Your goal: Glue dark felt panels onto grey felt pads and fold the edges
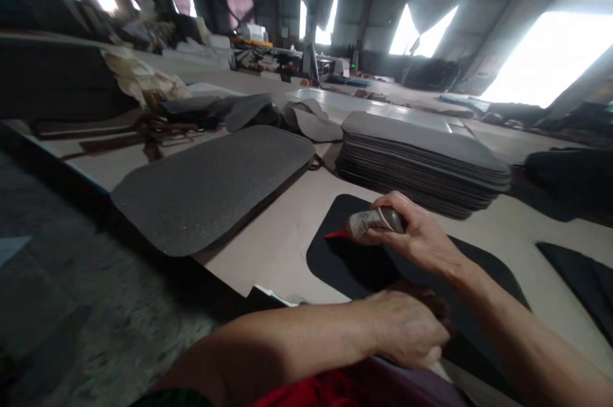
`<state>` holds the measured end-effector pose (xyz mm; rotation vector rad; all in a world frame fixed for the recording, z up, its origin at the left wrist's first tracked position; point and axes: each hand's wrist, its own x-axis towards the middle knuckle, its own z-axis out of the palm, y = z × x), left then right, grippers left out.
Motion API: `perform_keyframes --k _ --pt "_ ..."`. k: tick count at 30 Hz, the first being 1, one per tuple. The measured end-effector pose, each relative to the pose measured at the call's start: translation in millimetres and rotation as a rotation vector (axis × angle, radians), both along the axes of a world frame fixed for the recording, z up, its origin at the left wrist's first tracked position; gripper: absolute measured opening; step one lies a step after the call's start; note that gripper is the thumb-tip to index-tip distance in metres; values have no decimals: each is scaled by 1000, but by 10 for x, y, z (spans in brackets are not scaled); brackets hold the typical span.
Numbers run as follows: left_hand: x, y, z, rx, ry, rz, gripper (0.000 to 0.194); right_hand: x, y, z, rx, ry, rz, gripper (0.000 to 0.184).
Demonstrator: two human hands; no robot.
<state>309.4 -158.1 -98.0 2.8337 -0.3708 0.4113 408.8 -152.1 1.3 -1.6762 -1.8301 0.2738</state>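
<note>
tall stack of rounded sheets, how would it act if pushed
The tall stack would probably feel heavy, with so many layers piled up. A push near the top might slide its upper sheets, since the edges look slightly uneven and nothing visible binds them. Tipping seems unlikely: it is wider than tall.

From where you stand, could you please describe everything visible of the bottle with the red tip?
The bottle has a pale, dark-smudged body, a brownish rounded end and a slim red nozzle. It looks like plastic. The right hand grips it nearly on its side, nozzle pointing left over the black mat; whether the tip touches is unclear.
</note>
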Motion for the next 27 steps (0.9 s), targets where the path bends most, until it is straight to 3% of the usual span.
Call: perform_keyframes --k 7,21,27 --pt "32 3 35 17 47 -30 25 -113 -183 26 -144 134 71 24" --pt "48 5 0 5 71 -34 25 -112 -104 47 -128 123 165 21" --pt "9 -2 -8 0 -5 0 23 -14 50 72 -12 -62 99 22"
